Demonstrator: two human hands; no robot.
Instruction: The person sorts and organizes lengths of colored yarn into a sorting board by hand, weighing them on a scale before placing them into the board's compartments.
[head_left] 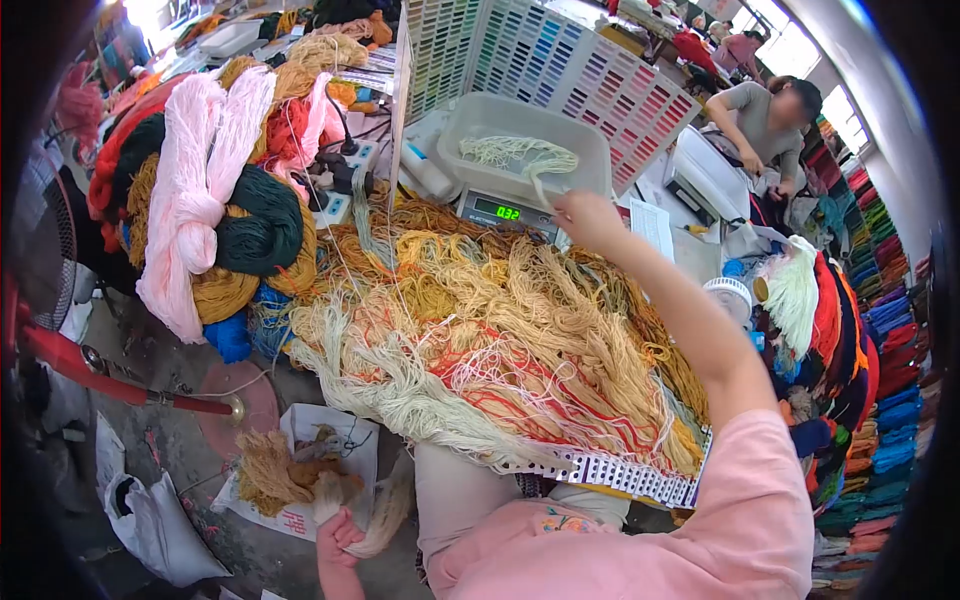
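My right hand (585, 220) is at the front right rim of a clear plastic tub (590, 160), its fingers pinched on the end of a pale green yarn strand (545, 160). The rest of that yarn lies loose in the tub. Under the tub, a scale (510, 213) shows 0.32 in green digits. Down at the lower left, my left hand (341, 535) is closed around a cream yarn bundle (385, 515), beside a white bag (360, 445) with tan yarn (270, 475) on it.
A large heap of mixed yarn (540, 320) covers the table before me. Colour sample boards (570, 70) stand behind the tub. Pink skeins (195, 190) hang at the left; a small fan (730, 298) stands right. A co-worker (760, 130) sits at the back right.
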